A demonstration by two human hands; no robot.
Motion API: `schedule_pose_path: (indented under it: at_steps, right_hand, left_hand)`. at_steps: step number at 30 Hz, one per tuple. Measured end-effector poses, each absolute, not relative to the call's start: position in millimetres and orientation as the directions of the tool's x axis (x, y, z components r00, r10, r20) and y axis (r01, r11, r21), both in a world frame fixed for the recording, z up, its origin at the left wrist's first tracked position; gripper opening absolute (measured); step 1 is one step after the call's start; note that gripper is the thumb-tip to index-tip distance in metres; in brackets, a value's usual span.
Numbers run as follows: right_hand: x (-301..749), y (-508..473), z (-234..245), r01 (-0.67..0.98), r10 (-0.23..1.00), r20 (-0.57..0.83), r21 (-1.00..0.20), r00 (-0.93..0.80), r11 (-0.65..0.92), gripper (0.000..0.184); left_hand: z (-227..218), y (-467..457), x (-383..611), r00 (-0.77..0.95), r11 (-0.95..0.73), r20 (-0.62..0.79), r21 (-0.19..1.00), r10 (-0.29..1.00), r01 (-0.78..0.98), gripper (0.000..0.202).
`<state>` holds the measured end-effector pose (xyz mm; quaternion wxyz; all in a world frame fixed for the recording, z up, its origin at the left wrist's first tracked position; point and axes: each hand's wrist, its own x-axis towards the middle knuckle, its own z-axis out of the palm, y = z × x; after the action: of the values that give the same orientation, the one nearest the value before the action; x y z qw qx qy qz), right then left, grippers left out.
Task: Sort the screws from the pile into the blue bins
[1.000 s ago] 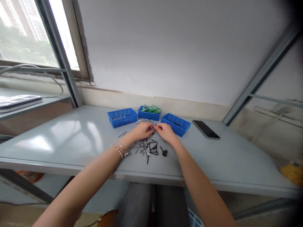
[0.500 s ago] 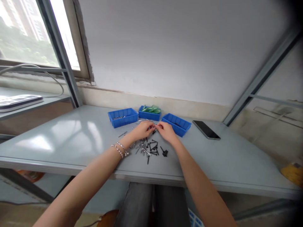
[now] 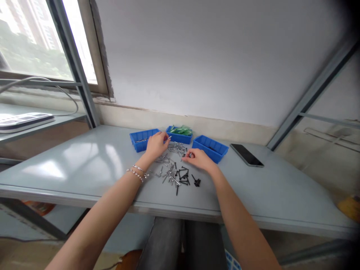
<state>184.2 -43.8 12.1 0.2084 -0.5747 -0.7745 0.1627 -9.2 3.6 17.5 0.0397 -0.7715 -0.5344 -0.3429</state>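
My left hand is closed, with a silver screw showing at its fingertips. It hovers at the right end of the left blue bin, which has silver screws in it. My right hand is pinched over the pile, and whatever sits between its fingertips is too small to make out. Silver screws lie loose below and between the hands. Black screws are gathered nearer the table's front edge, with a tight little cluster of black screws on their right.
At the back, a middle blue bin holds green plastic packets. The right blue bin has a few dark pieces inside. A phone lies on the grey table at the right. Metal posts flank the table.
My hands were together over the pile and have parted. The left moved up and left to the left bin with a silver screw; the right shifted slightly down and right.
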Motion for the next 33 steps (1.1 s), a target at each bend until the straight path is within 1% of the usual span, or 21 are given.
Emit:
schedule_pose_path:
  at_steps: [2, 4, 7, 9, 14, 18, 23, 29, 33]
  right_hand:
    - [184.7, -45.2, 13.4, 0.823, 0.957, 0.072, -0.495, -0.281, 0.279, 0.026]
    - [184.8, -46.2, 14.1, 0.828, 0.953, 0.004, -0.493, -0.304, 0.266, 0.027]
    - [184.1, -47.8, 14.3, 0.836, 0.943, -0.066, -0.487, -0.325, 0.254, 0.029]
    - [183.3, -49.0, 14.4, 0.84, 0.938, -0.091, -0.481, -0.334, 0.252, 0.027]
    - [181.0, -50.9, 15.0, 0.851, 0.927, -0.114, -0.449, -0.357, 0.272, 0.018]
    - [179.8, -50.4, 15.0, 0.859, 0.921, -0.135, -0.431, -0.365, 0.277, 0.017]
    - [179.3, -49.0, 13.3, 0.851, 0.915, -0.12, -0.431, -0.384, 0.3, 0.013]
    - [179.0, -47.4, 10.0, 0.846, 0.916, -0.117, -0.444, -0.383, 0.296, 0.009]
    - [179.4, -46.3, 8.6, 0.84, 0.917, -0.099, -0.45, -0.385, 0.304, 0.011]
  left_hand:
    - [21.7, 6.5, -18.2, 0.033, -0.261, 0.561, 0.333, 0.827, 0.906, 0.021]
    - [24.0, 9.6, -26.5, -0.087, -0.134, 0.536, 0.36, 0.84, 0.923, 0.022]
    - [25.0, 13.3, -36.5, -0.201, -0.002, 0.495, 0.379, 0.846, 0.925, 0.025]
    - [24.6, 14.6, -41.4, -0.235, 0.051, 0.468, 0.372, 0.852, 0.927, 0.026]
    - [22.1, 16.2, -47.6, -0.24, 0.092, 0.42, 0.341, 0.875, 0.935, 0.028]
    - [20.8, 18.8, -48.4, -0.252, 0.122, 0.398, 0.324, 0.882, 0.938, 0.031]
    - [20.4, 20.8, -47.8, -0.249, 0.142, 0.366, 0.293, 0.897, 0.945, 0.031]
    - [19.1, 21.0, -48.2, -0.235, 0.129, 0.371, 0.288, 0.898, 0.949, 0.031]
    - [18.6, 20.9, -48.2, -0.234, 0.127, 0.39, 0.28, 0.891, 0.952, 0.031]
